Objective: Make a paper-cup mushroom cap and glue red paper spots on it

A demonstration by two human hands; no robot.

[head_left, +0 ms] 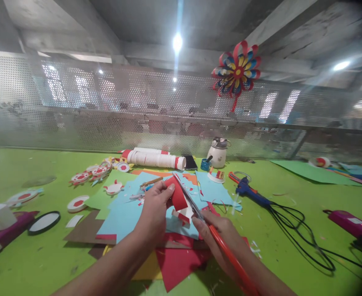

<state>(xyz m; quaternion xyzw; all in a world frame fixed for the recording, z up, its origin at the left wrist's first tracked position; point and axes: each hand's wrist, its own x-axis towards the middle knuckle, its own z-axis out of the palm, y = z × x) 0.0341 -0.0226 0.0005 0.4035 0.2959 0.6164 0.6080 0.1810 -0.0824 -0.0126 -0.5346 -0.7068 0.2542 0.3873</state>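
Note:
My left hand pinches a curved piece of red paper between thumb and fingers. In my right hand is a pair of scissors with long metal blades and red handles. The blades lie along the right edge of the red paper; whether they are cutting into it I cannot tell. Light blue paper sheets and a red sheet are spread beneath both hands. A small white and red paper piece shows just below the held paper. My right fingers partly hide the scissor handles.
A blue glue gun with a looped black cable lies to the right. White paper rolls, a blue jar and a bottle stand at the back. Several round paper pieces lie left. A perforated metal screen borders the green table.

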